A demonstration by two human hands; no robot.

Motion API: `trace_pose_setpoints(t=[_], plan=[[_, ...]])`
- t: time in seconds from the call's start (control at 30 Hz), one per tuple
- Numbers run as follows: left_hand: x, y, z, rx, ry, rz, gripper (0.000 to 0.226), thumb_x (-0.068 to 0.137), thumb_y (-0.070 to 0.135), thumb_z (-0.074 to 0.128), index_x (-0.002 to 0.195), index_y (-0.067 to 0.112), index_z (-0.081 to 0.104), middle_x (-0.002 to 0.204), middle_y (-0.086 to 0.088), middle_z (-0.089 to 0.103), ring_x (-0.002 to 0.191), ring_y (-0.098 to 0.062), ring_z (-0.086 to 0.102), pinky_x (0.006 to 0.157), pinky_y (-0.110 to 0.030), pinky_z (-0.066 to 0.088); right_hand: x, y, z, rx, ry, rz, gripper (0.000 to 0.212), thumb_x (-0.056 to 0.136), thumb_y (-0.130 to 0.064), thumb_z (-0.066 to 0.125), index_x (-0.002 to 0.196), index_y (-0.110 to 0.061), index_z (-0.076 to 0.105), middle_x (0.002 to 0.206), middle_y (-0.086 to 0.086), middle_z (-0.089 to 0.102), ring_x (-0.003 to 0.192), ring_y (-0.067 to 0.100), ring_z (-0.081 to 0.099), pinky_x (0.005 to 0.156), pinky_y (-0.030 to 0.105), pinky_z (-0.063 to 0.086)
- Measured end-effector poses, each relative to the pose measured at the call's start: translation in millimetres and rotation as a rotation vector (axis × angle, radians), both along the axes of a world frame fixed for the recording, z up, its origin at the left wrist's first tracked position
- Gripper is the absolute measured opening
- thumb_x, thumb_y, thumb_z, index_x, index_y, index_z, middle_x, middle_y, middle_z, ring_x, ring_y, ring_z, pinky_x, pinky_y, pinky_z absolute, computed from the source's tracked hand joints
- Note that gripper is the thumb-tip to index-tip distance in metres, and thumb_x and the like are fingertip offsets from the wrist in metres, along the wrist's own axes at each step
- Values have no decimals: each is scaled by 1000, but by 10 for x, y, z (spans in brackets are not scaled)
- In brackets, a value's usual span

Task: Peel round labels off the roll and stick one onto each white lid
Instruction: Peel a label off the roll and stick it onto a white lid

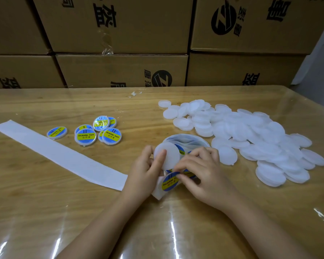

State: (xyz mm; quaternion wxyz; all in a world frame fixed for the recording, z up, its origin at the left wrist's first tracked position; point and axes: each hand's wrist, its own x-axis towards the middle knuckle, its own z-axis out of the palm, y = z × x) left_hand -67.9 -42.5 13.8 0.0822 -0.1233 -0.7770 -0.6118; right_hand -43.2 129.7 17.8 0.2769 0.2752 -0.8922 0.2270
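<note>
The table is light wood with lines in it. A clear plastic sheet lies over it, smooth and very shiny, with bright streaks at the bottom of the frame. The lids at the right are white plastic, milky and dull. The lid in the middle looks the same. The label below it is glossy, blue and yellow. The done lids at middle left shine on top. The strip at the left is white paper, flat and matt. The boxes at the top are dull brown cardboard with crinkly shiny tape.
</note>
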Motion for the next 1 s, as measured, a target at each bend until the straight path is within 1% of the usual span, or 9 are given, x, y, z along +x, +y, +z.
trace_pose_setpoints(t=[0.1,0.17,0.33,0.5,0.6,0.7,0.8,0.93,1.0], plan=[[-16,4,-42,134,-32,-48,35,83,44,49,78,10,48,51,8,54,47,-5,49,48,-22,43,14,-32,-3,-68,-1,25,7,79,-22,70,85,-25,68,82,-32,49,88,-2,46,86,32,31],[-26,5,-51,189,-32,-12,30,82,43,47,75,14,46,44,8,46,39,-3,39,41,-15,33,28,-66,-2,-130,-18,40,6,79,-22,67,84,-27,68,85,-39,43,97,-14,37,84,31,33],[-43,-15,-62,162,-74,-130,31,81,43,51,78,12,51,52,7,53,47,-6,47,46,-17,38,54,-62,-17,-239,-179,36,10,78,-19,68,82,-28,70,82,-21,46,101,-16,33,79,41,45],[-12,-28,-55,93,-57,-174,26,81,43,50,75,18,55,54,13,57,50,1,49,49,-13,39,79,-51,30,-311,-395,64,15,79,-27,64,85,-41,65,86,-18,49,104,2,37,87,24,34],[6,5,-60,115,-65,-181,36,80,44,51,80,9,57,62,2,59,60,-10,53,57,-26,43,95,-53,64,-337,-435,56,36,82,-19,68,83,-53,60,90,-17,51,106,8,39,89,22,33],[9,24,-66,176,-84,-186,47,82,43,52,88,-3,55,74,-14,59,70,-19,54,65,-36,44,124,-109,93,-308,-334,52,28,81,-21,66,93,-47,63,91,-29,54,102,-2,40,92,25,34],[8,44,-84,195,-107,-187,37,90,42,55,84,5,56,70,-4,60,68,-14,56,63,-29,46,124,-152,66,-186,-152,63,19,82,-21,63,99,-27,69,87,-29,60,89,-1,45,91,34,32],[24,52,-104,86,-80,-203,29,85,44,50,79,16,55,60,14,55,59,-1,50,57,-14,41,97,-145,31,-15,15,51,18,84,-26,61,99,-23,70,91,-17,66,86,11,49,86,34,32],[32,52,-108,23,-59,-191,38,89,48,52,79,11,55,60,10,53,58,-5,48,57,-20,40,90,-145,23,-17,52,69,13,82,-23,66,95,-22,71,89,-18,66,84,12,50,84,35,33]])
